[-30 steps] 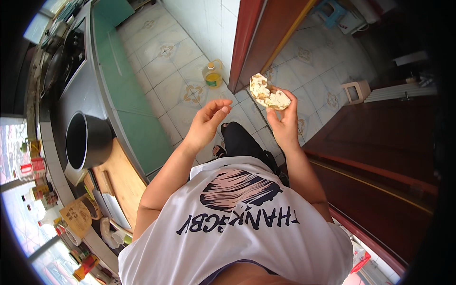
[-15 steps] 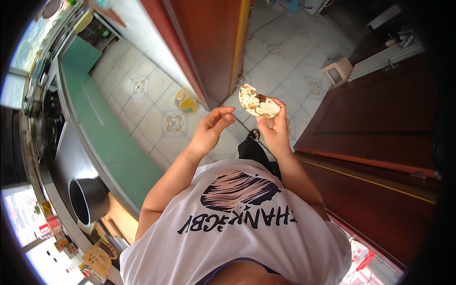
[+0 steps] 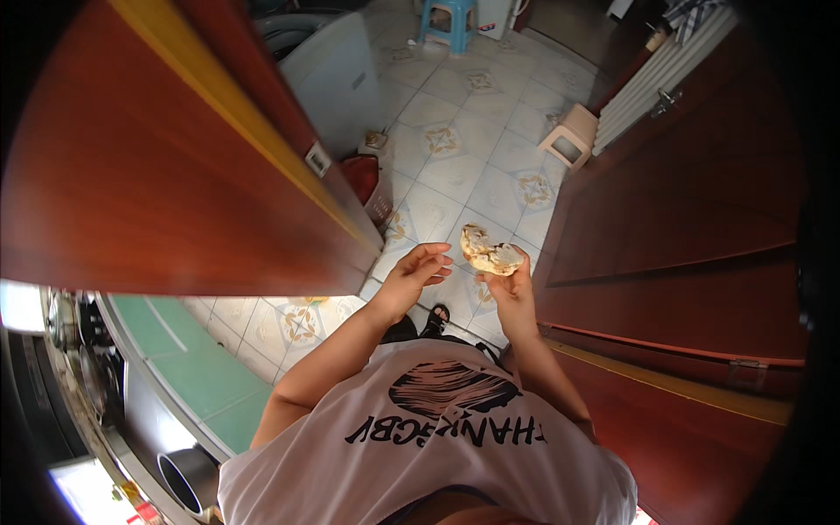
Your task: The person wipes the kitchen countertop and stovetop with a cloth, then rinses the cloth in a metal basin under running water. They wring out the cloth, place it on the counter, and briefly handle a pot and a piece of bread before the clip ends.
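A partly eaten piece of bread (image 3: pixel 488 252), pale with brownish patches, is held up in front of me. Its torn, uneven side faces up and to the left. My right hand (image 3: pixel 518 293) pinches it at the right end between thumb and fingers. Just left of the bread, my left hand (image 3: pixel 418 278) is raised with loosely curled fingers apart. It is empty and does not touch the bread.
A brown wooden door frame (image 3: pixel 157 175) rises close at left, and a brown door (image 3: pixel 682 227) stands at right. Beyond on the tiled floor (image 3: pixel 446 175) are a beige stool (image 3: pixel 573 133), a blue stool (image 3: pixel 448 28) and a red basket (image 3: pixel 372 188). A dark pot (image 3: pixel 186 481) stands lower left.
My view has shifted toward the doorway; the frame looms larger at left and more floor beyond shows. The bread stays in my right hand, and my left hand remains empty.
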{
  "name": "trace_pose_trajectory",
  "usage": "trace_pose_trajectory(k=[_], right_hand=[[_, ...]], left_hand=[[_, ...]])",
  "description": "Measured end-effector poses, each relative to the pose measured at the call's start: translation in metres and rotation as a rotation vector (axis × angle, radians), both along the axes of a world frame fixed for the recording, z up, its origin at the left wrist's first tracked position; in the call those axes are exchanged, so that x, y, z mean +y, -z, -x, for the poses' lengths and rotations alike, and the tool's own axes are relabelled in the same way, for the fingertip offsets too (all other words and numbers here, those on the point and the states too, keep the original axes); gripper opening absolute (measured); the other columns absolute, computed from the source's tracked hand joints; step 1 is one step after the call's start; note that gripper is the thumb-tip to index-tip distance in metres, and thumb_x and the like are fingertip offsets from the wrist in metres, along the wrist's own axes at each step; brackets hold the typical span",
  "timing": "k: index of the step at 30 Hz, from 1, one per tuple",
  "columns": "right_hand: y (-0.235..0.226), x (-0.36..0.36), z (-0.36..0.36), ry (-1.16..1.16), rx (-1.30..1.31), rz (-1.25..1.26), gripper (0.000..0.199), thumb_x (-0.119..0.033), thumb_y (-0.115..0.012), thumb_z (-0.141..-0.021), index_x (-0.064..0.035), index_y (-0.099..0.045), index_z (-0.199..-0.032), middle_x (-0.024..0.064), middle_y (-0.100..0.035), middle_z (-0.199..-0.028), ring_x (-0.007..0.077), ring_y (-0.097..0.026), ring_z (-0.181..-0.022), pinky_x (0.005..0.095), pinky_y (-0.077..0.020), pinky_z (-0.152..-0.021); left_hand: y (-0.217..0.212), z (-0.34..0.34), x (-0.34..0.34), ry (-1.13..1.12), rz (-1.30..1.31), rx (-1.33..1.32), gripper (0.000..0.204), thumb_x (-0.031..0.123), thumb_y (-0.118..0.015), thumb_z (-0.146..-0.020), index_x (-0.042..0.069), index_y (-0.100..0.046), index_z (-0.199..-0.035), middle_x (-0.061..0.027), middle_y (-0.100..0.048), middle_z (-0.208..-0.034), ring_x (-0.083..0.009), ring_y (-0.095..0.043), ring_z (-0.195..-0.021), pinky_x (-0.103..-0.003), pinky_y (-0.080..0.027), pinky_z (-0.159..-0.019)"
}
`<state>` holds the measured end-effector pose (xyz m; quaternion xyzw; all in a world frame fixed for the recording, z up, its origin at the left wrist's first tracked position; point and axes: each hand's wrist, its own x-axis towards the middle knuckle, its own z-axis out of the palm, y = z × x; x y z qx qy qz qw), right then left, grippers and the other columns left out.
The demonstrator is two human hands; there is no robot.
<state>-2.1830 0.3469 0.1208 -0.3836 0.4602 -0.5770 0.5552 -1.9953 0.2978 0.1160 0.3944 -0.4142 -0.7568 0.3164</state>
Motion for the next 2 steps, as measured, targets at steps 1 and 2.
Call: trace_pose_trajectory(k=[1, 2], right_hand=[[0.004, -0.003, 0.005, 0.013, -0.012, -0.009, 0.049, 0.008, -0.05, -0.084, -0.0031, -0.027, -0.127, 0.0103, -0.049, -0.117, 0.0155, -0.049, -0.112, 0.0267, -0.0394, -0.092], [0.007, -0.006, 0.01, 0.035, -0.016, -0.014, 0.049, 0.008, -0.05, -0.084, -0.0031, -0.027, -0.127, 0.0103, -0.049, -0.117, 0.0155, -0.049, -0.112, 0.0267, -0.0394, -0.092]], left_hand=[[0.005, 0.004, -0.009, 0.04, -0.014, -0.015, 0.035, 0.027, -0.049, -0.094, 0.01, -0.047, -0.125, -0.007, -0.056, -0.113, -0.0167, -0.054, -0.102, -0.031, -0.041, -0.091], [0.009, 0.008, -0.019, 0.081, -0.028, -0.03, 0.034, 0.026, -0.048, -0.095, 0.012, -0.047, -0.125, -0.0062, -0.055, -0.114, -0.0158, -0.053, -0.103, -0.03, -0.04, -0.092]])
